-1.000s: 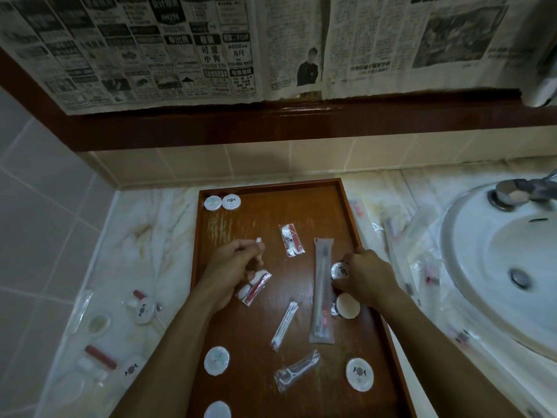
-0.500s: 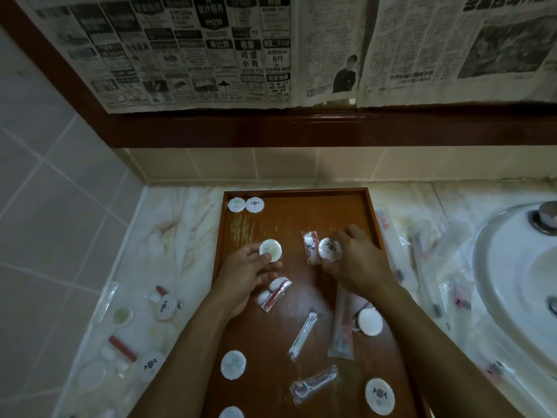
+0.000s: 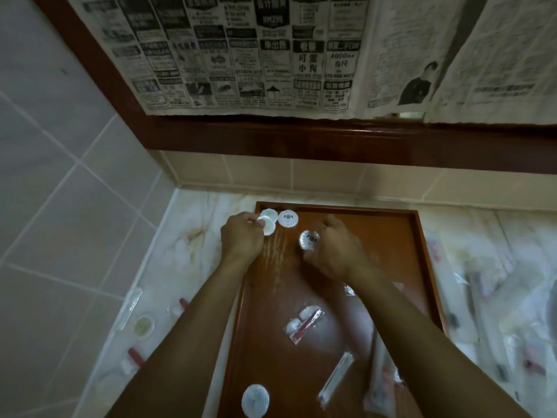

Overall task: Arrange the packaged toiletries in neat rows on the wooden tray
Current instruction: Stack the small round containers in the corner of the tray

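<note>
Head view looks down on my two hands over the far end of the wooden tray [image 3: 401,236], which lies lengthwise on the marble worktop [image 3: 193,224] against the tiled wall. My left hand [image 3: 241,239] is at the tray's far left corner, its fingers curled round a round white packet [image 3: 267,226] that it holds just in front of another round packet [image 3: 269,215] already lying in that corner. Beside that one, to the right and almost touching it, lies a round packet with a dark emblem [image 3: 287,218]. My right hand [image 3: 334,248] is a little nearer me and well apart from the left; its thumb and fingers pinch a shiny round emblem packet [image 3: 309,239] held on a tilt just above the wood.

Nearer me on the tray the rest lies loose: a clear sachet with white pieces and a red stick [image 3: 304,322] at a slant in the middle, a long narrow clear sachet [image 3: 336,378] below it, a round white packet [image 3: 255,400] at the near left, and a long sleeve partly hidden under my right forearm. A small shiny packet [image 3: 349,289] peeks out beside that forearm.

On the worktop left of the tray lie a greenish round packet [image 3: 144,325] and some red-capped items [image 3: 136,356], blurred. More clear sachets [image 3: 482,297] are strewn right of the tray, too smeared to tell apart. Newspaper sheets [image 3: 241,55] hang above the dark wooden rail.
</note>
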